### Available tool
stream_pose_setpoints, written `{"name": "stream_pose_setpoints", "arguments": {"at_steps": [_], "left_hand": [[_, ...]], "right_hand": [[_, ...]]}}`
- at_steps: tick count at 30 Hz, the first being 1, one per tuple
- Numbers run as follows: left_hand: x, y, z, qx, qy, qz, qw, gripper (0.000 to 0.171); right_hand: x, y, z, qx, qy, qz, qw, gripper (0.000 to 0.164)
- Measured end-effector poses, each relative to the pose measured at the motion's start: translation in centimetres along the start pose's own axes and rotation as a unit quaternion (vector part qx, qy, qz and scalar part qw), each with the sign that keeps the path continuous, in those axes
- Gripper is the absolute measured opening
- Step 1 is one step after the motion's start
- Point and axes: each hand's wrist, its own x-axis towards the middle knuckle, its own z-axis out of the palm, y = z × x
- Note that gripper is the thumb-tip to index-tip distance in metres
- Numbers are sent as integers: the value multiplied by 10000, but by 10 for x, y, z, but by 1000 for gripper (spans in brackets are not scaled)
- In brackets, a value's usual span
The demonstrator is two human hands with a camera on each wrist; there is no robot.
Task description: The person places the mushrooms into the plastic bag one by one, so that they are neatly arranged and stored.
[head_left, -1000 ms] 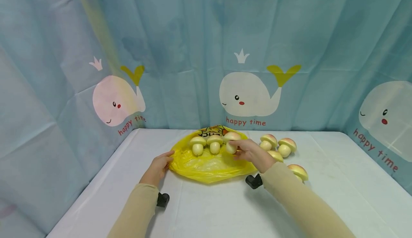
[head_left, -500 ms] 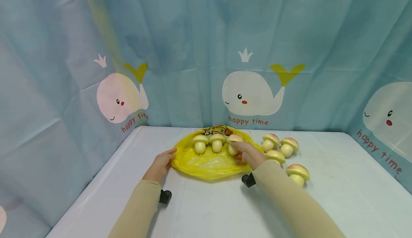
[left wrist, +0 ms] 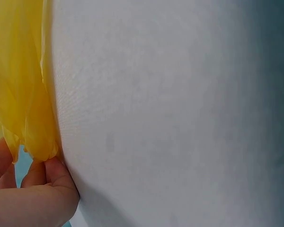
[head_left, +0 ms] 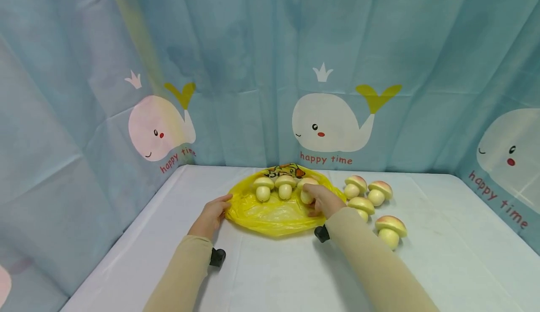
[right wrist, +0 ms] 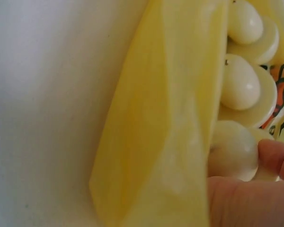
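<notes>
A white table [head_left: 295,274] carries a yellow plastic bag [head_left: 270,216] and four loose toy mushrooms [head_left: 390,230].

The right hand [head_left: 322,201] hides part of the third mushroom [head_left: 307,191]; the bag's print [head_left: 286,170] is unreadable.

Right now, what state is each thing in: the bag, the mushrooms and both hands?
Yellow bag: lying flat on the table, edge pinched by the left hand.
Left hand: pinching the bag's edge.
Right hand: gripping the third mushroom, which is upright on the bag.
Two mushrooms on the bag: upright, untouched.
Four mushrooms off the bag: on the table, untouched.
</notes>
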Motion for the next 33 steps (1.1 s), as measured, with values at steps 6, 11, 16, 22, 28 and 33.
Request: {"name": "stream_pose_setpoints", "arguments": {"at_steps": [6, 11, 16, 22, 28, 33], "left_hand": [[1, 2, 0, -6, 38, -41, 10000, 46], [1, 3, 1, 3, 59, -78, 10000, 45], [0, 2, 1, 7, 18, -43, 10000, 45], [1, 0, 2, -50, 40, -37, 10000, 45], [1, 0, 2, -21, 115, -120, 9999, 45], [2, 1, 3, 4, 126, -104, 9999, 45]], "right_hand": [[-5, 1, -4, 137, -183, -159, 9996, 52], [-5, 4, -3, 57, -107, -391, 9992, 54], [-3, 7, -3, -396, 9, -503, 9979, 54], [-1, 6, -4, -484, -85, -489, 9976, 56], [0, 5, -1, -429, -116, -380, 9983, 47], [-2, 5, 1, -425, 5, -407, 9983, 43]]}}
